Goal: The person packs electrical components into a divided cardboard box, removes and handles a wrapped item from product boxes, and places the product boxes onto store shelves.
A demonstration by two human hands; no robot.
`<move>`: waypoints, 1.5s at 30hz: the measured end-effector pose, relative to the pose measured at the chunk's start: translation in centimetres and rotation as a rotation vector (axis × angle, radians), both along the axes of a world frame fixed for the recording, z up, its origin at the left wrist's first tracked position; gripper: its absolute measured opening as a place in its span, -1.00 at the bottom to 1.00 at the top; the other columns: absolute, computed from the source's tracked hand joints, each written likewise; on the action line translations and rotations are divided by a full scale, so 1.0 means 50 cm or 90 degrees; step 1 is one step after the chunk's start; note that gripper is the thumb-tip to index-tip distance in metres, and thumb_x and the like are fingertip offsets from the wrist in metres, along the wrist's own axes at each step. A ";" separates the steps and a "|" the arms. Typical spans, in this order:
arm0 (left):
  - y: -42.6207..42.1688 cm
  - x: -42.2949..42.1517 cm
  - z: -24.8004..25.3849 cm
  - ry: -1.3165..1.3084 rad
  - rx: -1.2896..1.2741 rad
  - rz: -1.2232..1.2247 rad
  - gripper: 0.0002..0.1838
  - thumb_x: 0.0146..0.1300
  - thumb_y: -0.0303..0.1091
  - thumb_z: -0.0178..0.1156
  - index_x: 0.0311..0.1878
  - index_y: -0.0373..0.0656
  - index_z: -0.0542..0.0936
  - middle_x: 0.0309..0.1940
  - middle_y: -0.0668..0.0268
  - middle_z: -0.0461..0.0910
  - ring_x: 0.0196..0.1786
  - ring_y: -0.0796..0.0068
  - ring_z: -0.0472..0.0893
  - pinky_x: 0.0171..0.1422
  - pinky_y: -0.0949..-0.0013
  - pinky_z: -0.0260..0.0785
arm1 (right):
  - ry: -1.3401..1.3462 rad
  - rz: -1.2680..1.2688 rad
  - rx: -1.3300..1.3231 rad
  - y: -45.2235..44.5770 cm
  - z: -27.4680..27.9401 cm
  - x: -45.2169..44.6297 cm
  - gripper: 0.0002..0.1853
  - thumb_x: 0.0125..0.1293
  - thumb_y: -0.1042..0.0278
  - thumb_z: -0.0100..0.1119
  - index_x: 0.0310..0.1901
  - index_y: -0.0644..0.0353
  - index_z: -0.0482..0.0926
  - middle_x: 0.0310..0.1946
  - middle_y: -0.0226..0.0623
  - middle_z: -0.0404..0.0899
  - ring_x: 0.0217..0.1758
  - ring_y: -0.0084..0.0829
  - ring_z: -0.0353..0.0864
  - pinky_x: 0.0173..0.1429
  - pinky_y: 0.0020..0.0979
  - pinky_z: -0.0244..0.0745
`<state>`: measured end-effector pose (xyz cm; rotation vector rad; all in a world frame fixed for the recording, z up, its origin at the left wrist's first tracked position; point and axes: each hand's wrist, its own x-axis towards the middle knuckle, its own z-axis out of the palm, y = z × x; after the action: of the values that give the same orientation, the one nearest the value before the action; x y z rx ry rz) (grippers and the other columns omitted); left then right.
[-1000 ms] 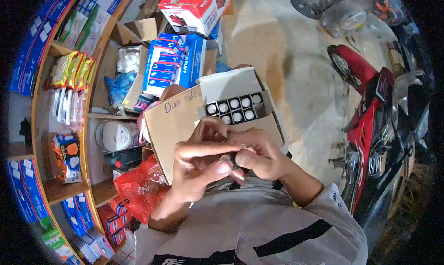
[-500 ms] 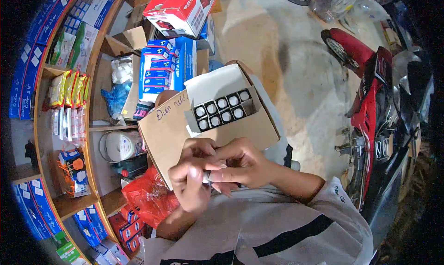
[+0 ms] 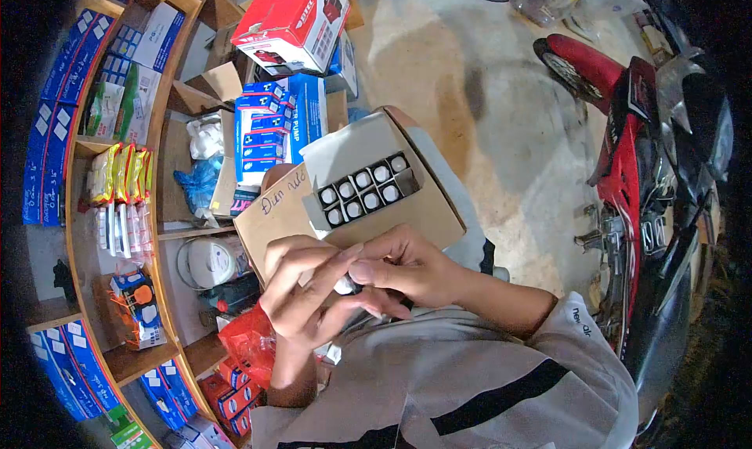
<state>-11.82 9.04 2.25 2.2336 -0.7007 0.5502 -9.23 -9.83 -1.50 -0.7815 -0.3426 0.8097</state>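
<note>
Above my lap, my left hand (image 3: 301, 288) and my right hand (image 3: 411, 267) meet, fingers closed in a pinch around a small cylindrical piece with a whitish round end (image 3: 345, 285) and a dark side. The fingers hide most of it, so its kind is unclear. Just beyond the hands, a small open carton (image 3: 316, 212) holds several similar-looking pieces with white round tops, standing in two rows between dividers. One slot at its right end looks dark, without a white top. This carton rests on a larger brown cardboard box (image 3: 427, 223) with handwriting on it.
Wooden shelves (image 3: 168, 292) with blue boxes and packets stand on the left. A red-and-white box (image 3: 290, 22) and a blue pump box (image 3: 309, 108) are stacked ahead. A red bag (image 3: 249, 343) lies by my left arm; a red motorbike (image 3: 627, 151) stands right.
My left hand has turned and its fingers are more extended, showing more of the small piece's whitish end. Both hands stay together. The view has shifted slightly.
</note>
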 end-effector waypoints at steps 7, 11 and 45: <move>-0.062 0.024 -0.003 -0.024 0.001 -0.008 -0.63 -0.02 -0.36 0.58 -0.10 -0.29 0.81 -0.24 0.22 0.79 -0.20 0.28 0.65 -0.07 0.29 0.49 | -0.119 -0.126 -0.222 -0.072 0.024 0.013 -0.67 0.60 0.16 0.13 -0.26 0.24 0.64 -0.59 -0.47 0.54 -0.59 -0.68 0.44 -0.49 -0.54 0.29; -0.087 0.047 -0.022 -0.050 -0.056 0.003 -0.65 -0.03 -0.42 0.60 -0.14 -0.31 0.78 -0.26 0.17 0.80 -0.23 0.27 0.69 -0.10 0.29 0.51 | -0.303 -0.216 -0.373 -0.125 0.023 0.029 -0.64 0.54 0.19 0.21 -0.34 0.31 0.64 -0.59 -0.46 0.53 -0.48 -0.64 0.43 -0.37 -0.46 0.34; -0.120 0.133 -0.091 0.000 0.159 0.000 -0.65 0.16 -0.39 0.45 0.05 -0.18 0.75 -0.08 0.23 0.67 0.01 0.16 0.61 0.12 0.16 0.52 | -0.234 -0.466 -0.330 -0.117 -0.144 0.115 -0.82 0.48 0.41 0.29 0.01 0.20 0.52 -0.48 -0.46 0.60 -0.45 -0.68 0.52 -0.39 -0.53 0.35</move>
<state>-5.19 3.02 -2.29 2.4636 -0.8062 0.4840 -3.46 -15.69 -8.73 -1.4375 -0.1424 0.0435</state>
